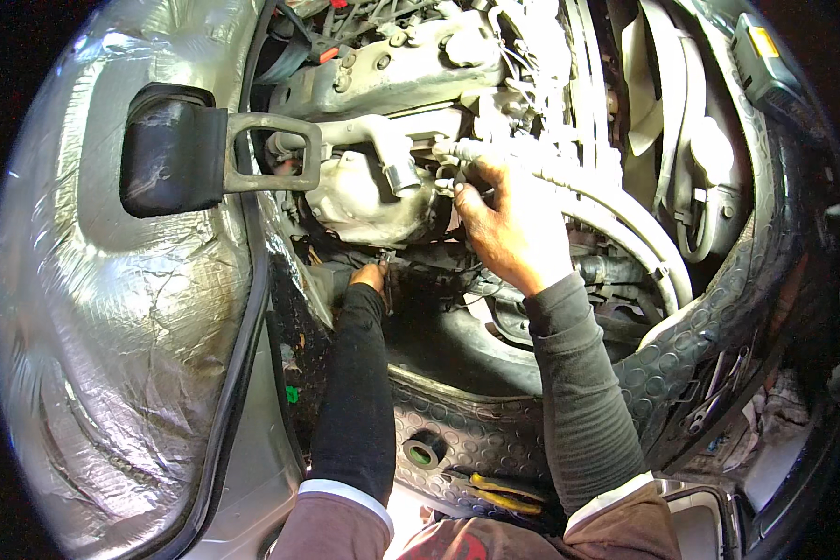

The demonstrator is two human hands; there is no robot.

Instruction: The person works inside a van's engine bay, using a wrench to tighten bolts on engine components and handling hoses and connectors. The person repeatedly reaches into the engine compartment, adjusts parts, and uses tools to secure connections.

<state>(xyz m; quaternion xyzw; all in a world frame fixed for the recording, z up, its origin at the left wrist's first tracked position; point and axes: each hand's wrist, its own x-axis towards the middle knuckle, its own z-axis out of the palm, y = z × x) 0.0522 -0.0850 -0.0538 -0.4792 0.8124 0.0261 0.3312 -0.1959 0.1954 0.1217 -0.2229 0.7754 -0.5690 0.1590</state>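
My right hand (509,229) reaches into an engine bay, thumb and fingers closed around a small part among pale hoses and fittings (446,185), too small to name. A curved metal pipe (392,154) ends just left of it, above a rounded metal housing (350,205). Lower and further left, my left hand (369,275) is low in the bay beneath that housing, its fingertips hidden among dark parts. Two thick hoses (644,243) curve down to the right of my right hand.
A foil-covered panel (112,327) with a black latch (173,154) borders the left. A ribbed engine cover (383,61) lies at the back. Yellow-handled pliers (504,493) rest on the studded front edge (448,420). Wrenches (719,397) lie at lower right. A grey box (765,65) sits top right.
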